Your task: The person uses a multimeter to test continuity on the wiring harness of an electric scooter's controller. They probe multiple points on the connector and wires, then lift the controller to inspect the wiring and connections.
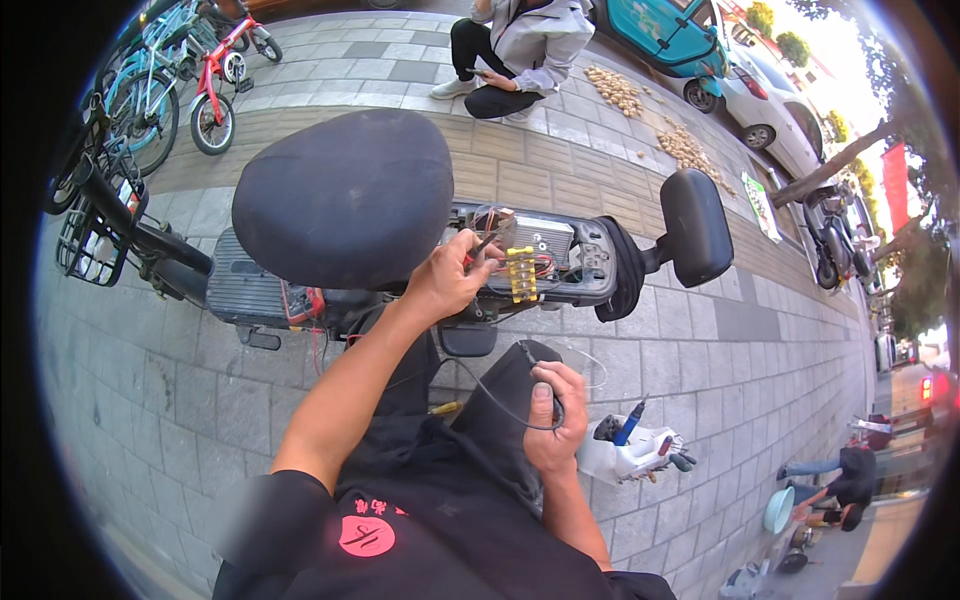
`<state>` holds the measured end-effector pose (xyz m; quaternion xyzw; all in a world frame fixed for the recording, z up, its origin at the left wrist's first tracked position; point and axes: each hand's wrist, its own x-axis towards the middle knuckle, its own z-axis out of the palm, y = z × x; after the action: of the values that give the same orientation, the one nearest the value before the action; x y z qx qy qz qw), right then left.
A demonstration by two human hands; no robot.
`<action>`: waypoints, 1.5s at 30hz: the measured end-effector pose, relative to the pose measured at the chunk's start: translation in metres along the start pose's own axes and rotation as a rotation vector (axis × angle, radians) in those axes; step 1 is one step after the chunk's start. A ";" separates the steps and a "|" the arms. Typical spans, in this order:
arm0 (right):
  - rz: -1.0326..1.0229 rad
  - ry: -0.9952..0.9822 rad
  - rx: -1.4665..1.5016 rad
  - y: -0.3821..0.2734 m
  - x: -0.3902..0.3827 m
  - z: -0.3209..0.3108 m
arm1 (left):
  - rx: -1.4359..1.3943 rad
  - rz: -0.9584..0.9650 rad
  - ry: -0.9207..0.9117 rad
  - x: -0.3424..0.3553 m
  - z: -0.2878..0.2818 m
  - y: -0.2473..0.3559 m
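An electric scooter stands sideways before me, its seat on the left and its compartment exposed. My left hand is closed over this compartment on a slim dark test probe; some red shows between the fingers. Next to those fingertips is a yellow terminal strip, with red wires and a silver finned box behind it. In my right hand, closed above my knee, is a looped black cable with its end pointing up. A red-edged multimeter rests on the scooter's footboard.
A white container of tools, including a blue-handled one, stands right of my knee. A padded backrest juts from the scooter. Ahead, a person sits near round tan items on the paving. Bicycles stand far left.
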<state>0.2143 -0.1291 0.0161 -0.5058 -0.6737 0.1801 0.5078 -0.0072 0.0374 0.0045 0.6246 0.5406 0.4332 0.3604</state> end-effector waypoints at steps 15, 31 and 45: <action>-0.014 0.027 0.055 0.002 0.003 -0.001 | -0.182 0.104 -0.007 -0.003 0.002 -0.030; -0.017 0.058 0.108 0.003 0.010 -0.008 | -0.187 0.141 -0.079 -0.007 -0.006 -0.025; -0.025 0.077 0.139 0.016 0.009 -0.015 | -0.324 0.185 -0.089 -0.005 -0.011 -0.042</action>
<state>0.2353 -0.1188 0.0147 -0.4675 -0.6458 0.2007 0.5693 -0.0325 0.0387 -0.0307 0.6237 0.3877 0.5180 0.4385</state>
